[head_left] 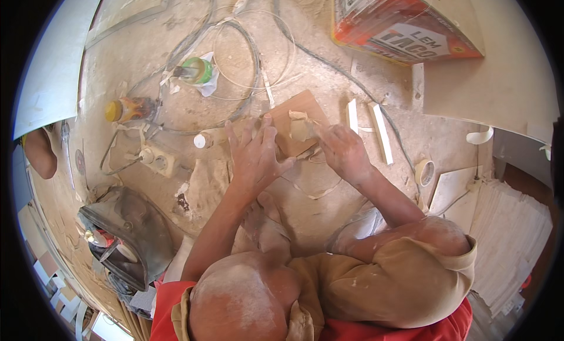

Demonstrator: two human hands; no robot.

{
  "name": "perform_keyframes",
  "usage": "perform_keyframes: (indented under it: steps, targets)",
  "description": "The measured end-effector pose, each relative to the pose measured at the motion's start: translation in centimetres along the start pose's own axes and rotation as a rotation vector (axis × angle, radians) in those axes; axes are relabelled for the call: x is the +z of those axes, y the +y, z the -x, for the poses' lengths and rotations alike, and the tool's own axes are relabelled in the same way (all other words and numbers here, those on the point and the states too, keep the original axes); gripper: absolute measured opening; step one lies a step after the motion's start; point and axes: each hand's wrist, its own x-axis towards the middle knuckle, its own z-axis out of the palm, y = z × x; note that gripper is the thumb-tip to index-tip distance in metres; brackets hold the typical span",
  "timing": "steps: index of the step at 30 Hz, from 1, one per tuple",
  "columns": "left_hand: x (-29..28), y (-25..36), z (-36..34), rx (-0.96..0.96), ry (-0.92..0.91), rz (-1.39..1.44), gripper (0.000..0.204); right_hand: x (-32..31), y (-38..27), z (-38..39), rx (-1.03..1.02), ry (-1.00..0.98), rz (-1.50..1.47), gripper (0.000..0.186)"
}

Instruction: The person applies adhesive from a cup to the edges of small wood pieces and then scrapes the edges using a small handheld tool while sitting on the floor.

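A square brown wooden board [281, 119] lies on the dusty floor in front of my feet. On it sits a small tan lump [302, 128], perhaps putty or crumpled paper. My left hand [254, 151] is spread at the board's left edge, fingers stretched forward and thumb toward its lower corner. A white-ended cylinder [202, 140] lies just left of those fingers. At the board's right side, my right hand [345, 153] has its fingers pinched close to the lump. Whatever it grips is hidden by the fingers.
Two white strips [380, 132] and a tape roll [424, 172] lie to the right. At left are a green bottle [197, 70], a yellow-capped bottle [135, 109], a power socket block [157, 159] and a dark bag [129, 226]. Cables [252, 53] loop beyond; a red-orange box [405, 29] stands far right.
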Motion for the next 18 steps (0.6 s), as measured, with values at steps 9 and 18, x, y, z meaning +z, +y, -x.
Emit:
perform_keyframes:
  steps: [9,18]
  targets:
    - [1.6,0.6,0.1,-0.013,0.03,-0.046,0.084,3.0,-2.3,-1.2,0.351,0.242,-0.313,0.012]
    - [1.1,0.3,0.3,-0.066,0.052,-0.002,0.1,0.7,-2.3,-3.3,0.166,0.259,-0.146,0.014]
